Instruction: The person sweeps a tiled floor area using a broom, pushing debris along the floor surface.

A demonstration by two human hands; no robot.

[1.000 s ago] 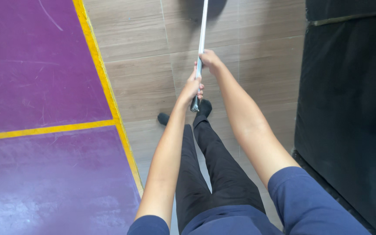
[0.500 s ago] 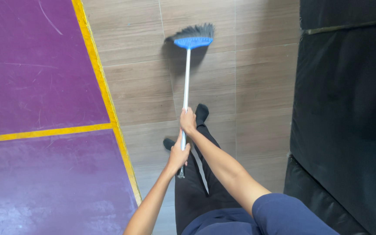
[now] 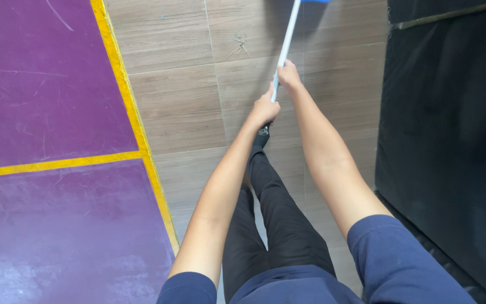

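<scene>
Both hands on the broom handle [image 3: 286, 38]: right hand [image 3: 288, 75] higher up, left hand [image 3: 264, 110] near the butt, each grip closed round the pole. Arms stretched forward, a stance that gives reach; the blue head [image 3: 314, 1] barely shows at the top edge, over the tiled floor [image 3: 187, 101].

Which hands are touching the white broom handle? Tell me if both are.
Touching, both. The head view shows the left hand closed round the white broom handle near its lower end, and the right hand wrapped round it just above.

One broom [image 3: 286, 42], two hands [image 3: 265, 110], one mat [image 3: 451, 141]
</scene>
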